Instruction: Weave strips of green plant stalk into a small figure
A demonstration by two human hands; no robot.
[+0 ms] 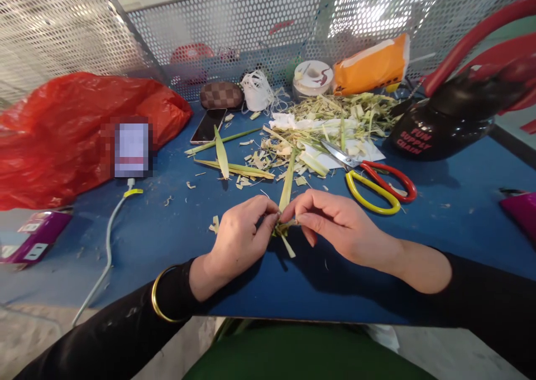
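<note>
Cable (109, 240): near the left sleeve (121, 324), which could snag it.
Left hand (240, 229): fingertips pinching the leaf strip; slackening could let it slip.
Leaf strip (288, 185): between both hands; hard pulling could split it.
Right hand (349, 226): at the strip; whether gripping, cannot tell.
Scissors (374, 209): beyond; a sweeping wrist could knock them.

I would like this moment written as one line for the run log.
Left hand: pinching leaf piece | Right hand: at same piece, grip unclear | Scissors: on blue table, beyond right hand | Leaf scraps: piled farther back
</note>
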